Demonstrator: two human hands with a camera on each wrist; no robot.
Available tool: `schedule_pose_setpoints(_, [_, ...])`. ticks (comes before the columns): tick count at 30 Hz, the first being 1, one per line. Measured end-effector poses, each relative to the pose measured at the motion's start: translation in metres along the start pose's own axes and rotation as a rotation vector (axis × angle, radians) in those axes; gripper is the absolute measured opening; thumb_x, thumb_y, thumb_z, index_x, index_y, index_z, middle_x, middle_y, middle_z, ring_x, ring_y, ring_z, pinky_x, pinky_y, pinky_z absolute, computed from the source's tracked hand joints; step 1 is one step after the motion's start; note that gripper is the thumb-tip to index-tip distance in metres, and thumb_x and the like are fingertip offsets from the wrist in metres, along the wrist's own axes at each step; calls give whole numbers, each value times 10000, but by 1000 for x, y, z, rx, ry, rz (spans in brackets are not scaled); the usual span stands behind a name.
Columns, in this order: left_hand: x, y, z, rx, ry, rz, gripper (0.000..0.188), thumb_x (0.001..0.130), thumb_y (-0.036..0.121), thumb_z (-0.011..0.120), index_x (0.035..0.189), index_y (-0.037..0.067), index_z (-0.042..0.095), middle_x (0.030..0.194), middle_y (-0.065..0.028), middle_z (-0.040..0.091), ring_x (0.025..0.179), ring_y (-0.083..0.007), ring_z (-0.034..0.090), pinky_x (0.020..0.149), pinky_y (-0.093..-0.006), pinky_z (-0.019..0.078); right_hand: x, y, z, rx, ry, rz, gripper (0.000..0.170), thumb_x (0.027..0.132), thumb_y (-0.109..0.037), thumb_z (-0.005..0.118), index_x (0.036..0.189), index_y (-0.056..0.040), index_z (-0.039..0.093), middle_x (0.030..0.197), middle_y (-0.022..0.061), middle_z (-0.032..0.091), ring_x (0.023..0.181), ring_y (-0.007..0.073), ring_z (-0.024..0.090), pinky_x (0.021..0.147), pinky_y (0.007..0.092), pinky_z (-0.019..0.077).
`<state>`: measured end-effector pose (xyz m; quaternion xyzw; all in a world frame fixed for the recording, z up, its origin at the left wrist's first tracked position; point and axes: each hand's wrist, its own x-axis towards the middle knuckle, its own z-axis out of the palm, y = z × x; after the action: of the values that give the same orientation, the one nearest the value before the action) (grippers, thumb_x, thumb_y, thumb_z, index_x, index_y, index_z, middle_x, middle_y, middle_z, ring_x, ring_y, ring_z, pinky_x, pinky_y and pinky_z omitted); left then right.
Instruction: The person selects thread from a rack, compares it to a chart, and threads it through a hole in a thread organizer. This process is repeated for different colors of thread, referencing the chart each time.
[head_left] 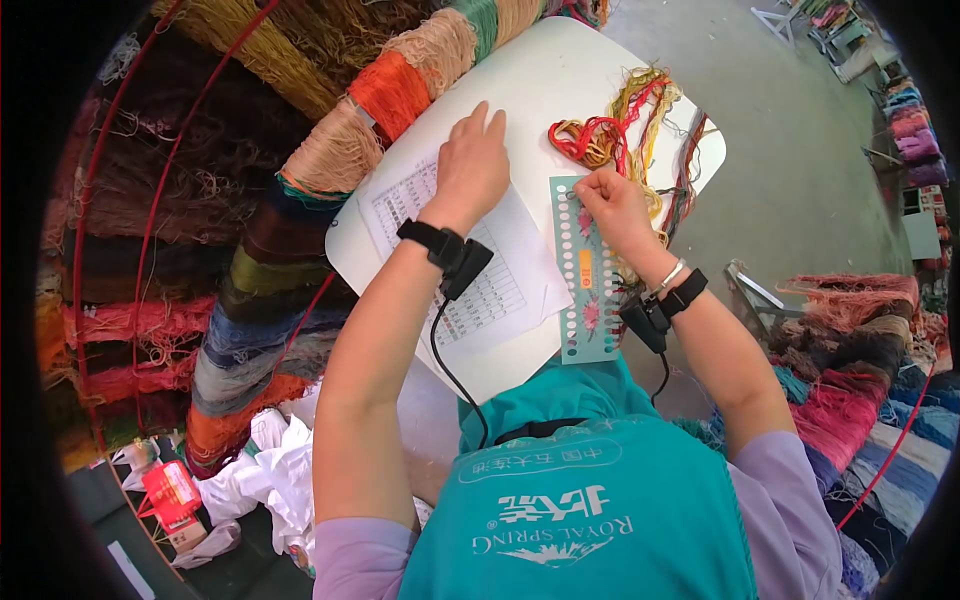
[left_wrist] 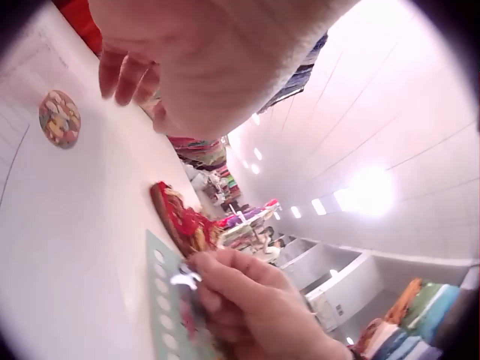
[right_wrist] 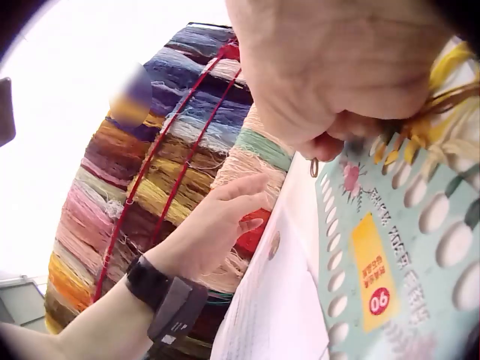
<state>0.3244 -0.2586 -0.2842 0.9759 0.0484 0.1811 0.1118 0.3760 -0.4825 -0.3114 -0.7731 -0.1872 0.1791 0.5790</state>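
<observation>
A pale green card (head_left: 586, 285) with punched holes along its edges lies at the right of the white table (head_left: 540, 70). At its top end my right hand (head_left: 618, 212) pinches a thin thread between thumb and forefinger; a small brown thread loop (right_wrist: 314, 167) shows below the fingertips. Yellow and brown threads (right_wrist: 450, 97) hang at the card's holes beside that hand. My left hand (head_left: 472, 165) is over the upper part of printed chart sheets (head_left: 515, 235), palm down, fingers stretched and holding nothing. In the left wrist view its fingers (left_wrist: 131, 79) appear relaxed.
Red and gold thread bundles (head_left: 590, 142) lie beyond the card, with darker strands (head_left: 688, 165) over the table's right edge. Thick hanks of coloured yarn (head_left: 385, 95) line the left side. More hanks (head_left: 850, 390) hang at the right. White bags (head_left: 270, 475) sit below left.
</observation>
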Motion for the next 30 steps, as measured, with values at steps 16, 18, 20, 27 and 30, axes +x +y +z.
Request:
schedule_pose_setpoints(16, [-24, 60, -19, -1249, -598, -924, 352, 1000, 93, 541, 1328, -35, 542, 956, -63, 632, 763, -113, 587, 687, -260, 524, 9, -8, 10, -40, 67, 61, 150, 985, -149, 602, 975, -1, 630, 717, 75, 693, 583, 123, 626, 544, 294, 485])
schedule_pose_setpoints(18, [-25, 59, -9, -1247, -556, -881, 279, 999, 85, 526, 1259, -9, 567, 876, -37, 608, 713, -97, 557, 655, -254, 511, 6, -13, 9, -56, 47, 76, 138, 987, -153, 602, 987, -19, 632, 713, 66, 693, 584, 123, 627, 545, 297, 485])
schedule_pose_setpoints(20, [-26, 60, -3, -1263, -498, -870, 233, 1002, 85, 518, 1211, 2, 582, 840, -25, 599, 680, -90, 545, 634, -250, 506, 3, -13, 9, -53, 36, 31, 129, 985, -156, 605, 997, -31, 630, 708, 68, 690, 588, 131, 636, 550, 297, 488])
schedule_pose_setpoints(27, [-30, 58, -5, -1299, -446, -859, 207, 1024, 89, 503, 1186, -7, 586, 859, -37, 612, 712, -100, 597, 663, -243, 548, -6, -14, 12, -115, 33, -104, 110, 968, -142, 630, 994, -35, 632, 718, 87, 675, 600, 155, 645, 567, 298, 492])
schedule_pose_setpoints(30, [-31, 58, -6, -1325, -452, -845, 195, 1026, 85, 508, 1169, -16, 593, 869, -42, 618, 734, -106, 616, 684, -246, 567, -8, -16, 12, -120, 23, -154, 98, 958, -131, 646, 988, -38, 641, 719, 76, 676, 605, 136, 637, 564, 291, 487])
